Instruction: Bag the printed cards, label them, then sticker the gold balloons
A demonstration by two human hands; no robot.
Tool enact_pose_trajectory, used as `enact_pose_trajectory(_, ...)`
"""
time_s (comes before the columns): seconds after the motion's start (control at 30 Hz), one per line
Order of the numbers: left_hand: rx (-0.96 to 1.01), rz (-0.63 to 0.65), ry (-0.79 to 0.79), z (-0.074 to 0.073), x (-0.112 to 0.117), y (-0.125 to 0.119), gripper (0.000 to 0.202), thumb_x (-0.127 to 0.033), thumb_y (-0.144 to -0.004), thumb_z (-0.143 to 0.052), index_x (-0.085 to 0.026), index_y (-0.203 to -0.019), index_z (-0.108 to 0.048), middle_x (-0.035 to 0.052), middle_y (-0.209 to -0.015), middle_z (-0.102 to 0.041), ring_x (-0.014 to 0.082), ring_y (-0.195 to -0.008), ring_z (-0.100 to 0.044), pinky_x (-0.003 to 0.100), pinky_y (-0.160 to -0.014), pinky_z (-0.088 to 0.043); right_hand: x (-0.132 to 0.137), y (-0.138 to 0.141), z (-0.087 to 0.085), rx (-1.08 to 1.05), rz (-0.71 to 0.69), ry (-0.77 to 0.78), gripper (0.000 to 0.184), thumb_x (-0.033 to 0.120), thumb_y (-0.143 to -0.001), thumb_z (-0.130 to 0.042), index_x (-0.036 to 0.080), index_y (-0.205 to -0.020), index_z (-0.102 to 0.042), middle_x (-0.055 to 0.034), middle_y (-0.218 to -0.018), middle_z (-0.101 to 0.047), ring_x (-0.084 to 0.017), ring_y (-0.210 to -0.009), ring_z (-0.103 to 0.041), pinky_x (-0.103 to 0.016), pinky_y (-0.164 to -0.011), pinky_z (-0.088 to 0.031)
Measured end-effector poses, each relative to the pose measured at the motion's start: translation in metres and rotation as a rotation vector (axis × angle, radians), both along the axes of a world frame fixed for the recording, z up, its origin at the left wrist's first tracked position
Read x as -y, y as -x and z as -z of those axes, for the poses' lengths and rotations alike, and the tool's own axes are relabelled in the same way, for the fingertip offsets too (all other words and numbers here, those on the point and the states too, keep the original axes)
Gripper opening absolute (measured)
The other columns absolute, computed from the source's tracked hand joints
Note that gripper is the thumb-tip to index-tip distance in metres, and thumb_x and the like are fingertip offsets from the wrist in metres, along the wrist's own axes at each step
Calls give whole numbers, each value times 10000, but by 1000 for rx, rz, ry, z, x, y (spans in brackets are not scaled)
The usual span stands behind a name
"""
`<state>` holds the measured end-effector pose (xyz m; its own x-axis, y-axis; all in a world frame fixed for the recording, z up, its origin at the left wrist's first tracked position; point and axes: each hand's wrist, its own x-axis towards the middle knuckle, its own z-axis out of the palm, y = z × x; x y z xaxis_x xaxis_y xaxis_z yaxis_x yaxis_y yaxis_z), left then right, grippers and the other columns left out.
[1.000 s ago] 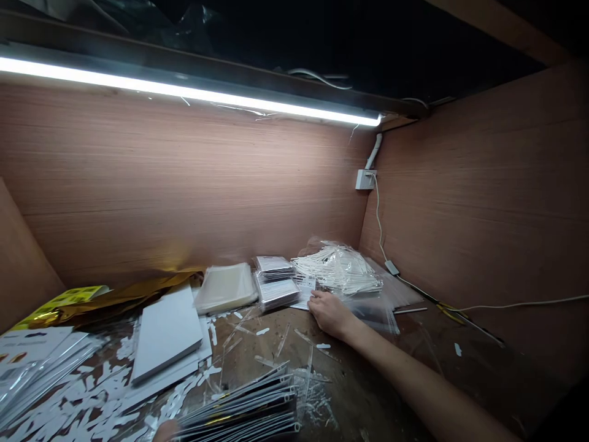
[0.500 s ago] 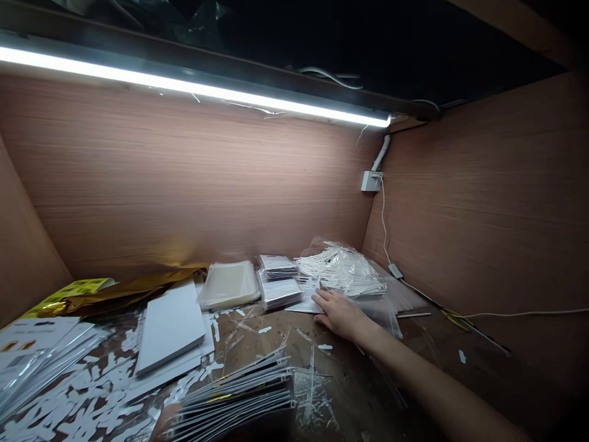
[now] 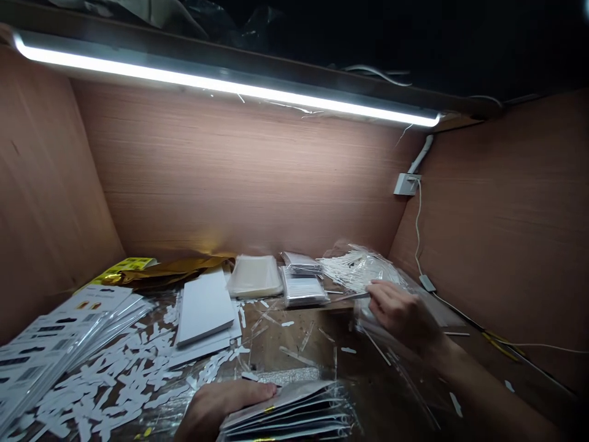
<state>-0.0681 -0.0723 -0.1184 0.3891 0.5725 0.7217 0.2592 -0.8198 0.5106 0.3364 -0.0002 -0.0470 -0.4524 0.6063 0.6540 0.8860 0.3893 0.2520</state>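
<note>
My left hand [image 3: 225, 402] is closed around a fanned stack of thin plastic-wrapped packets [image 3: 289, 414] at the bottom middle, its thumb lying on top. My right hand [image 3: 396, 310] is at the right, pinching a thin flat card [image 3: 350, 297] that shows nearly edge-on. Behind that hand lies a heap of thin white sticks [image 3: 356, 269] in clear plastic. Small wrapped packs [image 3: 304, 288] are stacked just left of the card. Clear plastic film [image 3: 365, 316] lies beneath the right hand.
Printed hang-hole cards [image 3: 87, 319] in clear sleeves lie fanned at left, near white paper cut-outs [image 3: 124, 368]. White cards [image 3: 207, 307] and a stack of clear bags [image 3: 255, 276] lie behind. A cable [image 3: 418, 227] runs down the right wall, below the lamp [image 3: 230, 86].
My right hand has lifted the flat card off the table beside the stick heap. My left hand has come further into view with the packets. The view has swung left.
</note>
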Motion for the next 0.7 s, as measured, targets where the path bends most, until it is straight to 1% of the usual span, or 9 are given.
enact_pose_trajectory(0.1,14,90,-32,8,-5,2,383,-425,-941,-701,-301,-1304,-712,63,-1079,-851,231,-910,-833,244,-850,-635,31,4,-19,-197,-1,-159,238,195,-1006,-482,153,-1065,-708,-121,-1004,-781,-259,-908,-763,-377,-837,-592)
enact_pose_trajectory(0.17,18,131,-41,6,-4,2,454,-433,-902,-746,-285,-1328,-692,85,-1091,-848,249,-916,-834,259,-844,-641,48,8,-23,-389,33,-185,200,258,-948,-579,199,-1042,-746,-74,-883,-788,-245,-777,-763,-348,-734,-581)
enact_pose_trajectory(0.23,9,130,-22,-2,0,-1,441,-444,-896,-744,-255,-1293,-710,102,-1057,-850,258,-893,-833,274,-836,-645,61,12,-20,-591,24,-63,221,347,-884,-664,240,-1042,-774,-46,-839,-787,-254,-752,-766,-333,-668,-573)
enact_pose_trajectory(0.33,-38,123,64,-19,5,-6,273,-440,-956,-669,-211,-1057,-777,81,-856,-832,212,-733,-806,238,-732,-634,73,24,-14,-925,-98,224,303,423,-827,-763,248,-1072,-798,-53,-912,-803,-253,-773,-769,-296,-612,-590)
enact_pose_trajectory(0.4,-47,126,125,-28,6,-9,287,-442,-985,-637,-206,-906,-780,53,-754,-791,178,-651,-766,208,-655,-615,78,36,-16,-1147,-155,350,362,425,-819,-804,235,-1127,-797,-44,-829,-784,-204,-651,-718,-264,-541,-566)
enact_pose_trajectory(0.47,-37,126,166,-34,6,-9,275,-458,-965,-667,-233,-868,-791,32,-738,-783,180,-634,-751,213,-630,-624,82,48,-22,-1298,-175,406,392,414,-817,-819,224,-1159,-791,-19,-724,-739,-159,-554,-637,-246,-491,-529)
enact_pose_trajectory(0.53,-38,123,207,-37,5,-9,190,-436,-937,-707,-284,-915,-818,13,-789,-810,204,-664,-763,247,-654,-655,87,58,-30,-1334,-182,432,379,398,-811,-824,216,-1143,-796,-4,-680,-711,-142,-537,-607,-235,-486,-524)
enact_pose_trajectory(0.6,-18,83,249,-37,5,-9,137,-392,-932,-718,-330,-970,-834,-14,-843,-832,217,-698,-780,262,-672,-672,92,64,-36,-1288,-171,410,357,381,-811,-824,207,-1122,-805,-4,-679,-710,-142,-541,-620,-237,-493,-542)
enact_pose_trajectory(0.7,21,-11,289,-34,7,-11,136,-343,-922,-738,-358,-1006,-844,-47,-894,-846,202,-736,-801,226,-688,-671,100,70,-39,-1182,-160,287,329,369,-836,-806,211,-1124,-807,-46,-823,-775,-175,-609,-694,-264,-535,-603)
